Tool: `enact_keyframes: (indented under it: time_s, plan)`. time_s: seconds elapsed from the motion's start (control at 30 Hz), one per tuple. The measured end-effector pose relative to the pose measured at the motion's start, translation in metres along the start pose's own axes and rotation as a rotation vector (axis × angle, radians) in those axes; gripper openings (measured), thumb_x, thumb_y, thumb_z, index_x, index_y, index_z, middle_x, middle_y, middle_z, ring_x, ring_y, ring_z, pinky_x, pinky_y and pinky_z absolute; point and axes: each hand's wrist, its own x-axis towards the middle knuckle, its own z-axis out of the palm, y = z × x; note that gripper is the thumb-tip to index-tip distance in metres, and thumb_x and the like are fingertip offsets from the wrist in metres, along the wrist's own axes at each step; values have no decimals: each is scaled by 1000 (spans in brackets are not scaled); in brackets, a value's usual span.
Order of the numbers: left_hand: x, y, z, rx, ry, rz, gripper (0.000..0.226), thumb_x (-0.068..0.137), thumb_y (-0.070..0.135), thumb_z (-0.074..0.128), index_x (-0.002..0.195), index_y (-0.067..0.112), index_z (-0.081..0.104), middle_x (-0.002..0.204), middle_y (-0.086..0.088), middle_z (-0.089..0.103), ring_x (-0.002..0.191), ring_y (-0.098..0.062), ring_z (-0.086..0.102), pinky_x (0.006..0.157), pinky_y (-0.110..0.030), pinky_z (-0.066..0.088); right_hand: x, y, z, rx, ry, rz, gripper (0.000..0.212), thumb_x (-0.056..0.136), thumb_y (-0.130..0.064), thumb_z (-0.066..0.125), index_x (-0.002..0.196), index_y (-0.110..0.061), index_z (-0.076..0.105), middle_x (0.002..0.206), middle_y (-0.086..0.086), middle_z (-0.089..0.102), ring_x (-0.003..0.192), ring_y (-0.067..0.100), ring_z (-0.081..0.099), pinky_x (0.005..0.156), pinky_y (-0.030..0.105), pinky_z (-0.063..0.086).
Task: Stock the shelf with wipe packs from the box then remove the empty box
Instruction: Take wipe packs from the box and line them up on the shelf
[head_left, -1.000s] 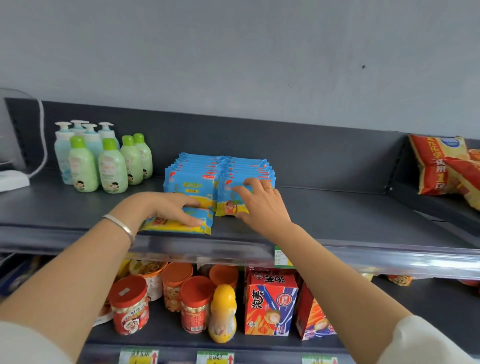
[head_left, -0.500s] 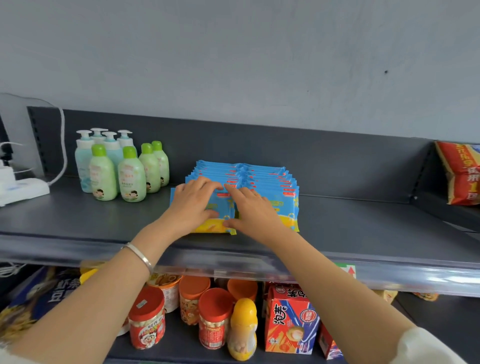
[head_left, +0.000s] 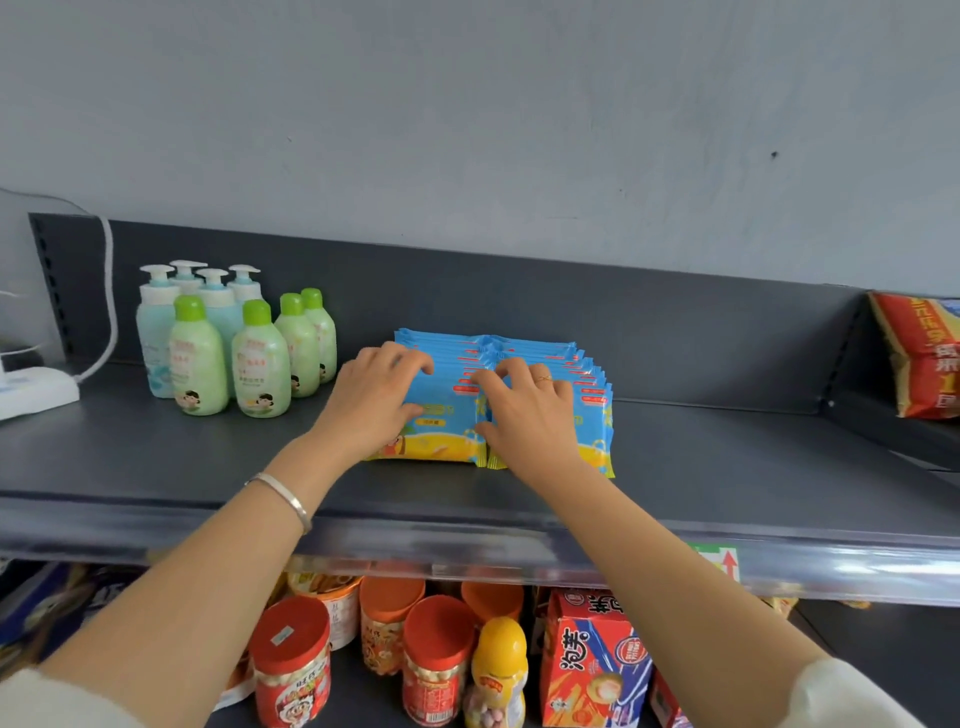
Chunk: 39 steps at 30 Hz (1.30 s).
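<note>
Small retail shop, grocery or convenience type. Dark grey metal display shelf (head_left: 701, 467) with slotted back upright, set against plain grey wall. Clear plastic price rail (head_left: 857, 574) along shelf front edge, holding printed tag (head_left: 719, 564) with red arrow. Identical goods grouped in facing rows: green and blue toiletry bottles (head_left: 200, 364) toward shelf left end, blue wipe packs (head_left: 592, 395) at middle, red snack bags (head_left: 924, 358) at right edge. Lower tier (head_left: 893, 660) beneath packed with red-lidded jars (head_left: 291, 665) and red snack boxes (head_left: 592, 665).

person's wearing a plain silver bangle (head_left: 283, 496) on the left wrist and a thin gold ring (head_left: 544, 378) on a finger of the right hand (head_left: 530, 410); left sleeve (head_left: 52, 701) and right sleeve (head_left: 852, 696) are both showing white, soft-looking, at the near corners
</note>
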Motion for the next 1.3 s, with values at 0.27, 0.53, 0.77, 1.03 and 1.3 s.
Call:
enact_keyframes:
  time_s: [0.27, 0.53, 0.77, 1.03, 1.3]
  plan:
    - [-7, -9, 10, 199, -28, 191, 72, 70, 33, 79, 128, 32, 36, 127, 0, 46, 116, -26, 44, 93, -39, 35, -4, 3, 5, -68, -68, -70, 75, 66, -54, 76, 130, -26, 50, 124, 0, 54, 121, 30, 46, 96, 51, 32]
    - [-5, -6, 20, 244, 149, 328, 86, 44, 29, 92, 115, 22, 44, 105, -6, 58, 91, -29, 59, 75, -40, 49, -3, 1, 11, -125, 8, 0, 74, 48, -50, 86, 112, -22, 60, 107, 5, 61, 107, 31, 58, 91, 58, 41]
    - [-9, -5, 18, 183, 155, 265, 84, 50, 28, 90, 117, 27, 40, 111, -6, 56, 102, -30, 56, 88, -45, 45, -4, 3, 5, -18, -77, -35, 75, 74, -47, 72, 136, -28, 36, 133, 1, 42, 127, 29, 36, 104, 46, 28]
    - [-10, -1, 27, 187, 127, 237, 80, 59, 27, 86, 122, 31, 36, 119, -4, 51, 111, -28, 46, 93, -47, 39, -8, 31, -21, 160, -258, 5, 57, 80, -46, 67, 129, -26, 48, 126, 0, 48, 117, 25, 44, 91, 37, 39]
    - [-11, 22, 32, 121, 156, 313, 74, 62, 38, 82, 121, 33, 39, 121, -1, 49, 111, -21, 37, 96, -45, 33, -14, 61, -36, 363, -865, 39, 77, 77, -56, 68, 141, -23, 41, 145, -5, 41, 131, 20, 40, 110, 40, 34]
